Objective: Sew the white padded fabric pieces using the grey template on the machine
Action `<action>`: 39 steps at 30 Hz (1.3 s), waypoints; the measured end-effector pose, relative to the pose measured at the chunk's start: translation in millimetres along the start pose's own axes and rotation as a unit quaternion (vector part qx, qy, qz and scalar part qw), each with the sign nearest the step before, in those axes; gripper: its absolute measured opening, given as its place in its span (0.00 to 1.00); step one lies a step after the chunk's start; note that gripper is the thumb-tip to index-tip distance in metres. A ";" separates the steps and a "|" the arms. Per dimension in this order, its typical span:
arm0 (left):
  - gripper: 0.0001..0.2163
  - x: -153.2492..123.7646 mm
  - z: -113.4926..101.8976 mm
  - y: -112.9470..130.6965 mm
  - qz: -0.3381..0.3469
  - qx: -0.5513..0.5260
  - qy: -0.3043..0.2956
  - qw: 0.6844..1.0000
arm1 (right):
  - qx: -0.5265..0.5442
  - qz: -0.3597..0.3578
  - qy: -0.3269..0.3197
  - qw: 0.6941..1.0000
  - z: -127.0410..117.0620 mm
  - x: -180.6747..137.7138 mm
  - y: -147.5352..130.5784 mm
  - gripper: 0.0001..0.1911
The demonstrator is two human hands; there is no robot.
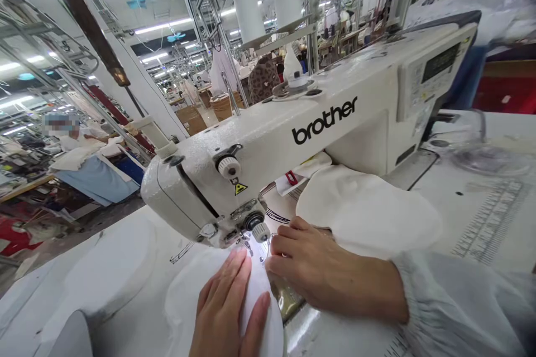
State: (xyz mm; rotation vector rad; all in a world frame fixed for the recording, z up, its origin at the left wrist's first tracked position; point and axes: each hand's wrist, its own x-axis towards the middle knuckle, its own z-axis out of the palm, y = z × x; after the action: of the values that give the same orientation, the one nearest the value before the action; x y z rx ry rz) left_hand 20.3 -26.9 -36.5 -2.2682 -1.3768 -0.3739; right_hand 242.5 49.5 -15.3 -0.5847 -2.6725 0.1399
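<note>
The left fingers [234, 273] lie open, pressing flat on the white curved fabric panel [184, 301]. The right fingers [285, 251] curl at its edge, whether pinching is hard to tell, easing it smoothly beside the presser foot [247, 242] of the Brother sewing machine [293, 128].

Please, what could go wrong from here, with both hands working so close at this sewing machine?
The right hand sits very close to the presser foot of the Brother sewing machine, so a fingertip could possibly slip under it. The curved white fabric piece under the left hand might shift out of line. The bunched white fabric beside the machine arm could drag on the piece.
</note>
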 end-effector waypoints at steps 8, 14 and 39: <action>0.19 -4.3 12.2 10.5 -0.096 -0.057 0.032 0.993 | -0.011 0.018 0.001 1.000 -0.8 1.4 -0.3 0.07; 0.18 -4.3 19.4 9.8 -0.107 -0.088 0.054 0.989 | -0.020 0.033 0.018 0.999 5.5 2.7 2.7 0.06; 0.22 1.0 8.9 11.2 -0.149 -0.094 -0.022 0.984 | -0.031 0.020 0.017 0.999 7.9 1.5 0.4 0.06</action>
State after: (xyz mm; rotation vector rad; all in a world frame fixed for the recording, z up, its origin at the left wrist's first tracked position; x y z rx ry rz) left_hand 30.8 -26.0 -46.4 -2.2273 -1.7771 -0.5765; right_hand 238.3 50.4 -22.0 -0.6530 -2.6407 0.0574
